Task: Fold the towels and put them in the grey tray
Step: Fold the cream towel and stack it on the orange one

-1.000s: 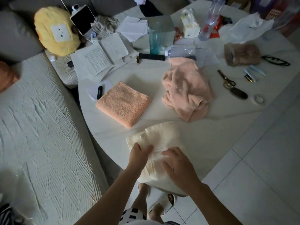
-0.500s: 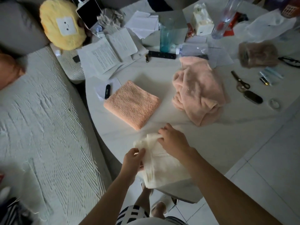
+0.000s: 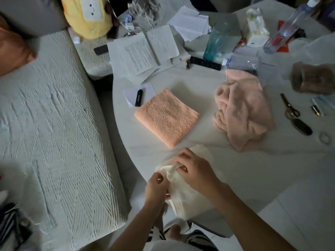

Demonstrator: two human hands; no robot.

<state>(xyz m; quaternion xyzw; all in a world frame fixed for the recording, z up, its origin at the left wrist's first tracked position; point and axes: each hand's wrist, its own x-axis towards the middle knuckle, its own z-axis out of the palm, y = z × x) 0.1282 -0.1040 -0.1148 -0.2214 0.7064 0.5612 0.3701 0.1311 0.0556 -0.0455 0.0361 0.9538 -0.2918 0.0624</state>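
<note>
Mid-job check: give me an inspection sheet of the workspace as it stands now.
Surface: white table, dimly lit.
Job's things: cream towel in both hands at the near edge; orange towel folded; pink towel crumpled; grey tray not seen.
Clutter: papers, remote, scissors, bottle, lighter.
Grippers: left hand and right hand both pinch the cream towel.
Cables: nothing seen.
Surroundings: sofa, yellow plush.

white table | folded orange towel | crumpled pink towel | scissors
</note>
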